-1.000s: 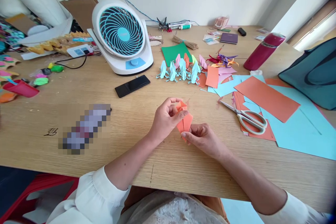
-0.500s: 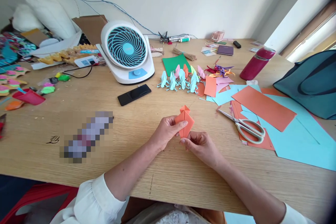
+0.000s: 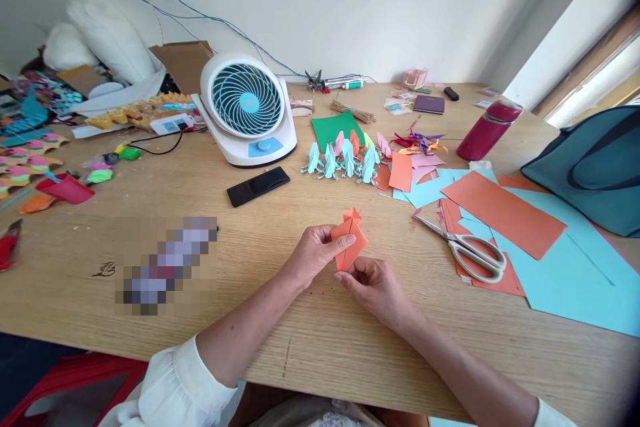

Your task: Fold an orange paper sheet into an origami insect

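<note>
An orange piece of folded paper point(image 3: 356, 248), diamond-shaped with a small flared top, is held above the table in front of me. My left hand point(image 3: 320, 250) grips its left side, thumb pressed across the front. At the lower tip, my right hand point(image 3: 373, 283) pinches the paper between thumb and curled fingers. Farther back stand several small folded paper figures point(image 3: 349, 159), mostly light blue, with some pink, orange and yellow ones behind. Scissors point(image 3: 475, 250) with pale handles lie on paper sheets to the right of my hands.
Orange paper point(image 3: 505, 213) and light blue sheets point(image 3: 570, 280) spread over the right side. A white fan point(image 3: 250, 110) stands at back left, with a black phone point(image 3: 259, 187) before it. A magenta bottle point(image 3: 489, 132) and a teal bag point(image 3: 590, 170) are at right.
My right hand has shifted slightly left along the bottom tip of the folded paper, which tilts a little more. My left hand keeps its grip. The whole view has moved slightly.
</note>
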### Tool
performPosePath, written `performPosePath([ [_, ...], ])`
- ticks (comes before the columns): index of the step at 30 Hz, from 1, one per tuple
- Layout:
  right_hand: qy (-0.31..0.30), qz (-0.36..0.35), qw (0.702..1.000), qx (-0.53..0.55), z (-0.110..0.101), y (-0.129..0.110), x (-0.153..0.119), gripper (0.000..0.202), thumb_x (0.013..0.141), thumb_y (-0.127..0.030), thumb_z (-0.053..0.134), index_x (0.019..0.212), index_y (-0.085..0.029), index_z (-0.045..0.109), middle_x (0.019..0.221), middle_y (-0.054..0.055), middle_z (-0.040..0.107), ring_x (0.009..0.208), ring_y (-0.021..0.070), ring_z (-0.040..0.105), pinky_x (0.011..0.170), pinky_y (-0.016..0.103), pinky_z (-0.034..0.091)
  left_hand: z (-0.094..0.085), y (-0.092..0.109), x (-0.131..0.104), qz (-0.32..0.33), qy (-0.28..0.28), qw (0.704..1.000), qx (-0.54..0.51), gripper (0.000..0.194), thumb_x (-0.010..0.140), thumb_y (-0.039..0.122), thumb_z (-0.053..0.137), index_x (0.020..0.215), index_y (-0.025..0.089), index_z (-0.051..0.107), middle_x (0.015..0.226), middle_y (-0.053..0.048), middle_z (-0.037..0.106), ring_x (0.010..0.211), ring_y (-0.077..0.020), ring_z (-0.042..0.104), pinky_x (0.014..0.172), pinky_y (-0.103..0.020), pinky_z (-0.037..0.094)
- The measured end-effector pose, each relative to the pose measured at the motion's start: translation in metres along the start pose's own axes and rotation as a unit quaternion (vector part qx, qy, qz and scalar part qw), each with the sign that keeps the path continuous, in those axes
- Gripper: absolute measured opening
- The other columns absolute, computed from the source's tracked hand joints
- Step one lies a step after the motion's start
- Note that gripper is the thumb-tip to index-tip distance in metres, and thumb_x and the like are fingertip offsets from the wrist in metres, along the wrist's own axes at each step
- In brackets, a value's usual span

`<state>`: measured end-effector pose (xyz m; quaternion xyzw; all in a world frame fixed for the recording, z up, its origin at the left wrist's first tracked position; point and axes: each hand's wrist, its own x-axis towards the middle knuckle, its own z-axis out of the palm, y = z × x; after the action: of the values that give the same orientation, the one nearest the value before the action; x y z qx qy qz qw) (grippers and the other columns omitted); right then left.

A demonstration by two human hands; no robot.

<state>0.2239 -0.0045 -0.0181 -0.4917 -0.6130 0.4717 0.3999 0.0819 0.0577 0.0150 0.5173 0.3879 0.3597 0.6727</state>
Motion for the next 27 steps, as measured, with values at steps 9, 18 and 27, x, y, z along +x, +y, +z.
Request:
performPosePath([
  [9,0.004,-0.022,1.0,-0.016,-0.0019,-0.0037,-0.001,0.038,0.087,-0.039,0.06,0.061,-0.02,0.039,0.057,-0.005,0.036,0.053,0.0083,0.028,0.049,0.024,0.025,0.0001,-0.003,0.0008,0.032,-0.006,0.998,0.045,0.038,0.075,0.048,0.074,0.07,0.012,0.063,0.065,0.002,0.052,0.062,-0.0092,0.044,0.059,-0.022,0.034],
  [18,-0.004,0.009,1.0,0.005,-0.0011,-0.0033,-0.0017,0.038,0.086,-0.044,0.06,0.062,-0.02,0.042,0.059,-0.004,0.039,0.054,0.0091,0.032,0.049,0.024,0.026,0.0012,0.0003,-0.0005,-0.005,-0.005,1.0,-0.011,0.04,0.069,0.05,0.079,0.071,0.012,0.065,0.064,0.002,0.055,0.061,-0.0092,0.046,0.06,-0.022,0.037],
  [27,-0.011,0.019,1.0,0.022,-0.0031,0.0006,-0.0025,0.04,0.086,-0.046,0.062,0.063,-0.019,0.044,0.06,-0.005,0.039,0.055,0.009,0.031,0.05,0.024,0.026,0.0036,-0.0036,0.0008,-0.003,0.023,1.0,-0.02,0.042,0.064,0.05,0.082,0.068,0.012,0.066,0.063,0.002,0.057,0.06,-0.0087,0.047,0.06,-0.021,0.037],
])
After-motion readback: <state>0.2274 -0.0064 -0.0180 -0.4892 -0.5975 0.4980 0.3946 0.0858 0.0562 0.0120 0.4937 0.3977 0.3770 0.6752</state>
